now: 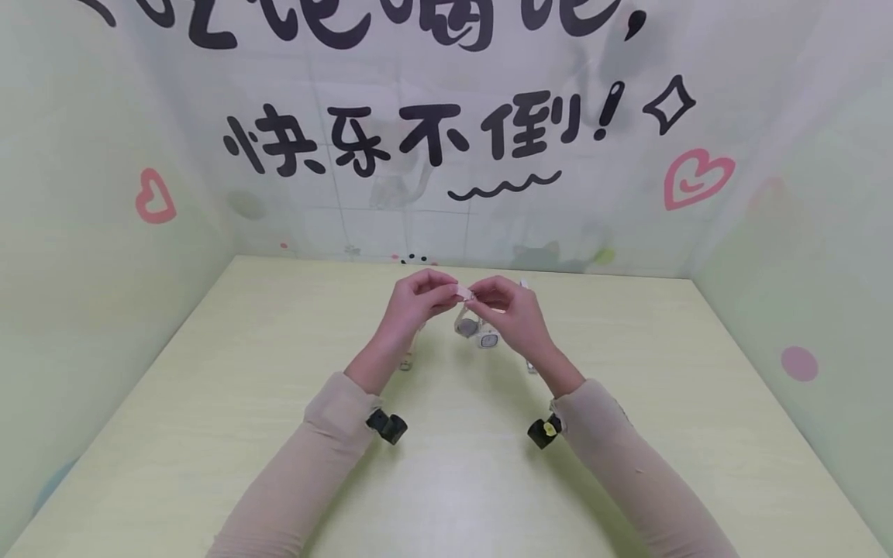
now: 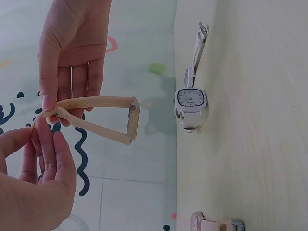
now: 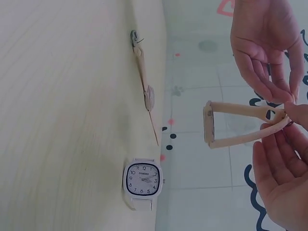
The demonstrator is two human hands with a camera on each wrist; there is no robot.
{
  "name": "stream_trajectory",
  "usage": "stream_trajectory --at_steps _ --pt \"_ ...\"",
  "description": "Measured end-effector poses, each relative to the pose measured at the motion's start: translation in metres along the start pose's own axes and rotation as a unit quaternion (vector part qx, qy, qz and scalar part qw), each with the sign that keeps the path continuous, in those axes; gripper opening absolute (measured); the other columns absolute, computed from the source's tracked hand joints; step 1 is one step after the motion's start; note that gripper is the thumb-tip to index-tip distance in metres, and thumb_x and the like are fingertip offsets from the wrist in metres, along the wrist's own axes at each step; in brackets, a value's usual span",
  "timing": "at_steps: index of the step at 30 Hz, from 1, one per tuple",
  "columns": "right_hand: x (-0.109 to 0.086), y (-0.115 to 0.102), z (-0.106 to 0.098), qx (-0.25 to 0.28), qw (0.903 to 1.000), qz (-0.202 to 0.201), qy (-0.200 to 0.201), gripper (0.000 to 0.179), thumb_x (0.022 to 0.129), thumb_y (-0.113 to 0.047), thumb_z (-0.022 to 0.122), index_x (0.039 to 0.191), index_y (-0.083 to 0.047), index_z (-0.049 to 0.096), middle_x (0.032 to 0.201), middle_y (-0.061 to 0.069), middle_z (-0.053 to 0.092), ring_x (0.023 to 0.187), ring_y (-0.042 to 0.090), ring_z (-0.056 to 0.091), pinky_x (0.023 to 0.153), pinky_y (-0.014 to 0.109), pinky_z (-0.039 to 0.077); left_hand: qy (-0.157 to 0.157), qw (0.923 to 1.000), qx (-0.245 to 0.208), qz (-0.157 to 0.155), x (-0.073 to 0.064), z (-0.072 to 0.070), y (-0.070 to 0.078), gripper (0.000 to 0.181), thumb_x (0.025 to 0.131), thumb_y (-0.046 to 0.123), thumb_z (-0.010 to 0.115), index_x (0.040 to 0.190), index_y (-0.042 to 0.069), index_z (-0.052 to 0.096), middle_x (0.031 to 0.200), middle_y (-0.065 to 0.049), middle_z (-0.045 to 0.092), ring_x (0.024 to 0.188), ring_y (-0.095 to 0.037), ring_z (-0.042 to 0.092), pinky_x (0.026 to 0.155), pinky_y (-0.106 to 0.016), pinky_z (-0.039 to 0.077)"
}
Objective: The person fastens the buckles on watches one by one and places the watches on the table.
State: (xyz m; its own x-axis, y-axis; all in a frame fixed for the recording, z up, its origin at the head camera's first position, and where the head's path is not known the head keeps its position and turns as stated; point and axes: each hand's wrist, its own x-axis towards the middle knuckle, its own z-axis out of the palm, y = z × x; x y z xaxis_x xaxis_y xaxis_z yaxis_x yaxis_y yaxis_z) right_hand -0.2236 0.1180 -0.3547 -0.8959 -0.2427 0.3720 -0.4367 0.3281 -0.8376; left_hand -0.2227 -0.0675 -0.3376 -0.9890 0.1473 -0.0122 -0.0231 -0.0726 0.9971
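Beige sleeves (image 1: 300, 480) are lying over the pale tabletop (image 1: 174, 434) at lower left and lower right. Centrally, the left hand (image 1: 422, 298) and right hand (image 1: 512, 308) are pinching a cream wristwatch (image 3: 236, 109) by its strap ends (image 2: 62, 114), apparently controlling both together, its case (image 2: 134, 122) hanging free. Just below, a white square-faced wristwatch (image 1: 488, 339) is resting.

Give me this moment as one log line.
left fingers: pinching beige wristwatch's strap | right fingers: pinching same strap | white square-faced wristwatch: on table

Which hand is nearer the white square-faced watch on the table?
Right: the right hand is above and slightly right of the white watch; the left hand is farther off, up to its left.
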Motion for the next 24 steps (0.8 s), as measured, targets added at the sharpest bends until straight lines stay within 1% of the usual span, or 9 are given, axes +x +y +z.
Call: stream_trajectory --at_steps 5,12,15,19,24 --pt "-0.0009 0.0013 0.0009 0.006 1.0 0.005 -0.006 0.022 0.091 -0.01 0.072 0.111 0.0 0.068 0.108 0.018 0.073 0.1 0.029 0.072 0.09 0.034 0.06 -0.003 1.0 -0.008 0.002 -0.0003 -0.0008 0.0026 0.018 0.097 0.008 0.063 0.113 -0.001 0.063 0.095 0.001 0.067 0.089 -0.005 0.07 0.092 -0.026 0.058" --pt "-0.0023 0.0018 -0.0005 0.012 0.9995 0.023 -0.015 0.024 0.091 -0.008 0.072 0.112 0.002 0.067 0.112 0.019 0.071 0.105 0.032 0.072 0.092 0.039 0.059 -0.002 0.9999 -0.013 0.005 -0.0001 -0.0021 0.004 0.018 0.097 0.008 0.063 0.113 0.0 0.063 0.099 -0.004 0.066 0.088 -0.005 0.07 0.091 -0.025 0.058" --pt "-0.0033 0.0032 -0.0013 0.014 0.9994 0.028 -0.017 0.025 0.091 -0.008 0.072 0.113 0.003 0.066 0.114 0.02 0.071 0.106 0.033 0.072 0.094 0.041 0.058 -0.001 0.9998 -0.016 0.01 0.0 -0.0025 0.0044 0.019 0.097 0.008 0.064 0.114 -0.001 0.063 0.097 -0.003 0.066 0.087 -0.005 0.07 0.091 -0.025 0.058" --pt "-0.0039 0.0072 -0.0013 0.013 0.9992 0.033 -0.018 0.025 0.091 -0.008 0.072 0.113 0.002 0.066 0.114 0.02 0.07 0.106 0.033 0.072 0.095 0.042 0.058 0.0 0.9998 -0.018 0.012 0.0007 -0.0028 0.004 0.019 0.097 0.009 0.064 0.113 0.0 0.063 0.095 0.0 0.066 0.087 -0.006 0.07 0.091 -0.025 0.058" --pt "-0.0039 0.0093 -0.0014 0.007 0.9994 0.027 -0.018 0.023 0.091 -0.007 0.071 0.113 -0.001 0.066 0.113 0.018 0.071 0.105 0.032 0.072 0.093 0.04 0.059 0.004 0.9997 -0.021 0.012 0.0014 -0.0026 0.0044 0.017 0.097 0.009 0.064 0.112 0.001 0.063 0.095 0.001 0.066 0.087 -0.006 0.07 0.092 -0.026 0.058"
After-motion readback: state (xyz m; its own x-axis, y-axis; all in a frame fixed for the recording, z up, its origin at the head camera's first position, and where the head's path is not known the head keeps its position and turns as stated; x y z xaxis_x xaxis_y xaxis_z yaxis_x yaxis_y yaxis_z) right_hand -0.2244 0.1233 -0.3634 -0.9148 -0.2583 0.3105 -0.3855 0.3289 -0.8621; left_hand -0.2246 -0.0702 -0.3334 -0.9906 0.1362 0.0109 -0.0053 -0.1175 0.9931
